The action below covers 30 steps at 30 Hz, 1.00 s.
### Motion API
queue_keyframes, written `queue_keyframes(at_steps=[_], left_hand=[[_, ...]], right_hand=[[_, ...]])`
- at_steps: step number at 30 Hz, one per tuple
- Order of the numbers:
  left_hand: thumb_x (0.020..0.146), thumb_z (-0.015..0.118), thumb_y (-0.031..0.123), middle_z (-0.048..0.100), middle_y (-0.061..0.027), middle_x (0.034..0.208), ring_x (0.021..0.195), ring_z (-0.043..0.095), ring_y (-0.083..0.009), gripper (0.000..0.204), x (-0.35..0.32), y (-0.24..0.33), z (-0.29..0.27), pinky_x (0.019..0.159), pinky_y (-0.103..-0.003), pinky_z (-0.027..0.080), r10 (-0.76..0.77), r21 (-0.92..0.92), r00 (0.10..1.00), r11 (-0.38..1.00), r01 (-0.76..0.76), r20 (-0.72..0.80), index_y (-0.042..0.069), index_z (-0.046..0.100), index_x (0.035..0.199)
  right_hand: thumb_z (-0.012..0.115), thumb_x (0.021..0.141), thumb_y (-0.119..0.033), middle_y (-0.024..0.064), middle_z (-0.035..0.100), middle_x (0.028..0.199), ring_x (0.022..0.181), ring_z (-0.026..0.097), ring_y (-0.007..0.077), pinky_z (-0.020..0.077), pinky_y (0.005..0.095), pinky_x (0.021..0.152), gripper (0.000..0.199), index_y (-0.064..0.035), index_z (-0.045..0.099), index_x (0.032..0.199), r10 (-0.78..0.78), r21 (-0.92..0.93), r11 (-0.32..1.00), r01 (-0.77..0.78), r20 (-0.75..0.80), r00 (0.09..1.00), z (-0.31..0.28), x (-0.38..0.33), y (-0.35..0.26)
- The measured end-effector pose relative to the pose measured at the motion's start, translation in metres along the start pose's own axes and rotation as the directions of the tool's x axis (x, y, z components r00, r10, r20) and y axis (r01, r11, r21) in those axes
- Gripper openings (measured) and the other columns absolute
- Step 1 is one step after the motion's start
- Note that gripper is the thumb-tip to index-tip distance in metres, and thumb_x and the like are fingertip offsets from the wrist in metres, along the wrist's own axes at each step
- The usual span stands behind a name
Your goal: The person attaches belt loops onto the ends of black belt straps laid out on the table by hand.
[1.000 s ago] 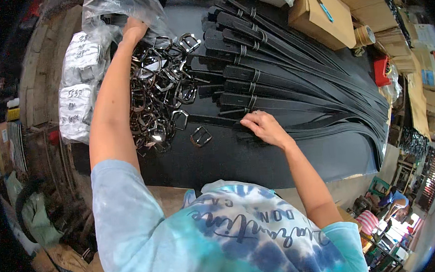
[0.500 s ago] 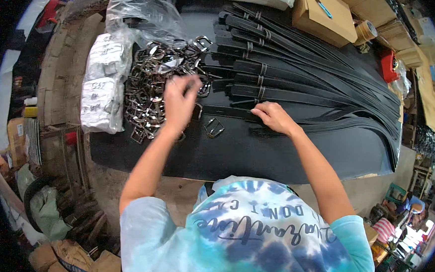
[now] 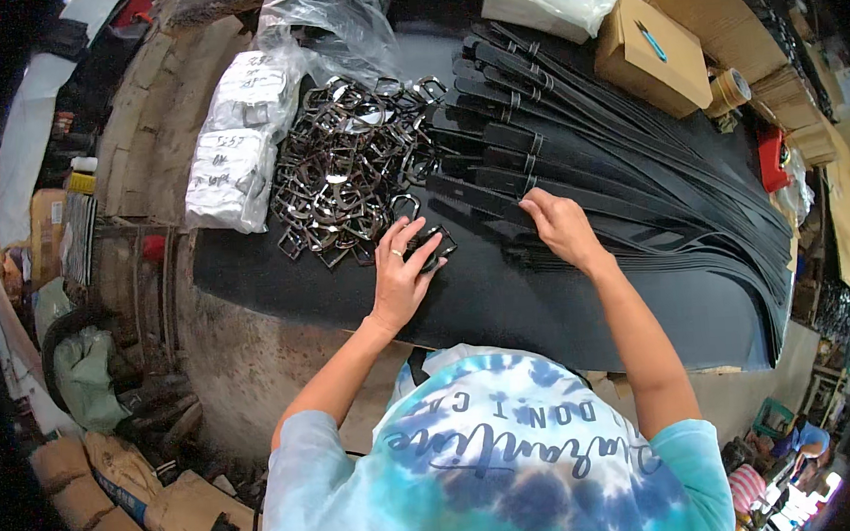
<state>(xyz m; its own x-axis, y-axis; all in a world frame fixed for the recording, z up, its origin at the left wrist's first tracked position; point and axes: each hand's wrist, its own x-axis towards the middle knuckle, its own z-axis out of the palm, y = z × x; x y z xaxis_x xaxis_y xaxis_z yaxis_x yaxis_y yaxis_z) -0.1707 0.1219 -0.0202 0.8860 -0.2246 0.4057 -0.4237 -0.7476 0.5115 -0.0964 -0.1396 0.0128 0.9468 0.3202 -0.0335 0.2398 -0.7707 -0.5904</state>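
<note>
My left hand (image 3: 400,279) is at the near right edge of a heap of dark, shiny metal buckles (image 3: 337,178). Its fingers and thumb curve around a loose metal buckle (image 3: 441,245), partly hiding it. To the right, my right hand (image 3: 567,228) pinches the edge of a flat black belt strap (image 3: 474,194) between thumb and fingertips. That strap's end points left toward the buckles. Beyond it, more black belt straps (image 3: 621,122) lie in banded bundles, fanned across the table and bending down over its right side.
White wrapped packs (image 3: 230,180) border the heap on the left, with clear plastic (image 3: 332,23) behind. A cardboard box (image 3: 651,57) bearing a blue pen stands far right, near a tape roll (image 3: 728,91) and a red container (image 3: 772,159). The black table (image 3: 506,309) has a curved near edge.
My left hand has come from above the heap down toward me, onto the loose buckle. My right hand stays at the strap. The whole view has shifted slightly.
</note>
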Motion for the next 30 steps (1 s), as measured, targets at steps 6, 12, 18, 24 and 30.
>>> queue_keyframes(at_steps=[6,12,18,24,30], left_hand=[[0.086,0.065,0.01,0.062,-0.0085,0.102,0.081,0.061,-0.0133,0.034,0.017,0.027,-0.021,0.072,-0.025,0.05,-0.6,-0.761,0.655,0.114,0.638,0.459,0.003,0.056,0.118],[0.099,0.042,0.032,0.051,-0.0171,0.123,0.108,0.055,-0.022,0.044,0.013,0.021,-0.016,0.094,-0.032,0.047,-0.419,-0.76,0.69,-0.576,0.3,0.59,-0.001,0.043,0.128],[0.097,0.045,0.031,0.053,-0.0141,0.123,0.119,0.049,-0.0238,0.04,0.017,0.022,-0.011,0.102,-0.035,0.042,-0.368,-0.693,0.718,-0.688,0.217,0.59,0.001,0.048,0.124],[0.096,0.047,0.03,0.053,-0.0126,0.124,0.115,0.051,-0.0241,0.029,0.026,0.021,0.0,0.1,-0.037,0.043,-0.399,-0.742,0.751,-0.646,0.177,0.527,0.011,0.054,0.117],[0.094,0.052,0.01,0.059,-0.0096,0.114,0.104,0.055,-0.0159,0.022,0.046,0.025,-0.006,0.096,-0.031,0.046,-0.394,-0.767,0.777,-0.618,0.172,0.491,0.009,0.053,0.116]], right_hand=[[0.074,0.073,-0.034,0.0158,0.065,0.09,0.087,0.063,0.0339,0.0492,0.0368,0.074,0.041,-0.0032,0.061,0.097,-0.22,0.11,0.971,0.211,0.08,0.972,-0.043,0.01,-0.015],[0.08,0.066,-0.017,0.0048,0.064,0.088,0.081,0.058,0.0121,0.046,0.0275,0.075,0.04,-0.0009,0.065,0.099,-0.179,0.363,0.926,0.103,0.183,0.967,-0.059,0.02,-0.009],[0.077,0.072,-0.013,-0.0003,0.063,0.092,0.083,0.055,0.0069,0.0448,0.0232,0.076,0.039,-0.0033,0.064,0.107,-0.204,0.56,0.825,0.075,0.171,0.964,-0.076,0.022,-0.006],[0.077,0.072,-0.014,0.0022,0.063,0.079,0.072,0.056,0.0067,0.0457,0.0232,0.066,0.031,-0.0029,0.063,0.096,-0.156,0.448,0.891,0.075,0.148,0.977,-0.076,0.009,-0.019],[0.077,0.072,-0.014,0.0025,0.064,0.079,0.073,0.057,0.0067,0.0473,0.0249,0.067,0.03,-0.0009,0.063,0.095,-0.086,0.442,0.897,0.012,0.149,0.985,-0.077,0.004,-0.027]])
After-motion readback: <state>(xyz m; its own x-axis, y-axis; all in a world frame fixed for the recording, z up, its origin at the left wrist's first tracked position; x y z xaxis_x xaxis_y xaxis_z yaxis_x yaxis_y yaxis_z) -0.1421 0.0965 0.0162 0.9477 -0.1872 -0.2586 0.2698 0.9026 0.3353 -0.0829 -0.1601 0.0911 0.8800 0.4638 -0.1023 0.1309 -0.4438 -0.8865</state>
